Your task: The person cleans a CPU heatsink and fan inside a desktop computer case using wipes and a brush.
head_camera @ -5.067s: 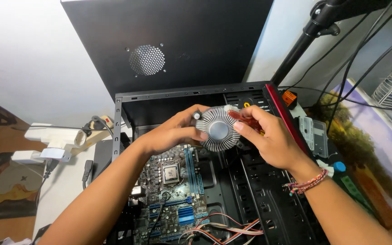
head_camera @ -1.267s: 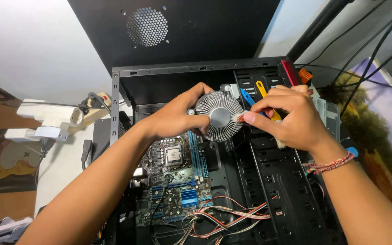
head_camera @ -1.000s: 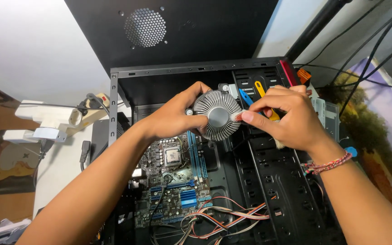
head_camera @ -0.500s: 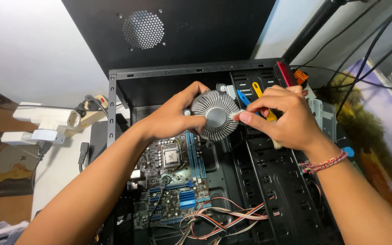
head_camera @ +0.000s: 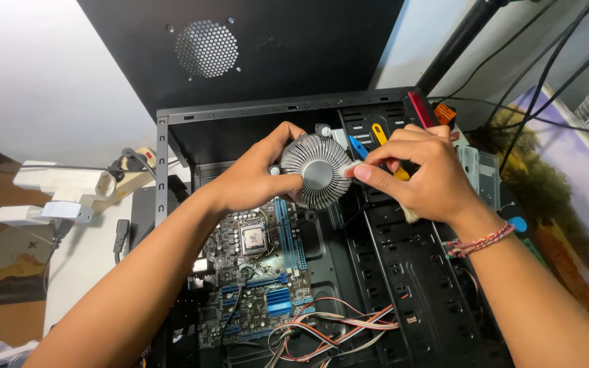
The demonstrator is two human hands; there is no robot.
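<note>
While the open black computer case (head_camera: 403,272) lies on its side, two bare hands hold a round silver cooler (head_camera: 316,170) up above it. The cooler has thin metal fins going all around and a flat grey circle in the middle. The left hand (head_camera: 253,180) wraps its fingers around the left side of the cooler and holds it tight. The right hand (head_camera: 420,174) has its fingers pinched together on a small brush (head_camera: 350,170) that touches the right edge of the fins. A woven band of many colours (head_camera: 478,240) sits on the right wrist.

Under the cooler, inside the case, is the circuit board (head_camera: 260,272) with blue slots and a small square silver chip (head_camera: 252,237). A bunch of red, white and orange wires (head_camera: 335,327) lies at the bottom of the board. Behind the right hand are blue and yellow tool handles (head_camera: 366,140). The black side panel (head_camera: 240,48) with a round patch of little holes stands behind the case. On the left is a white plug strip (head_camera: 56,187).
</note>
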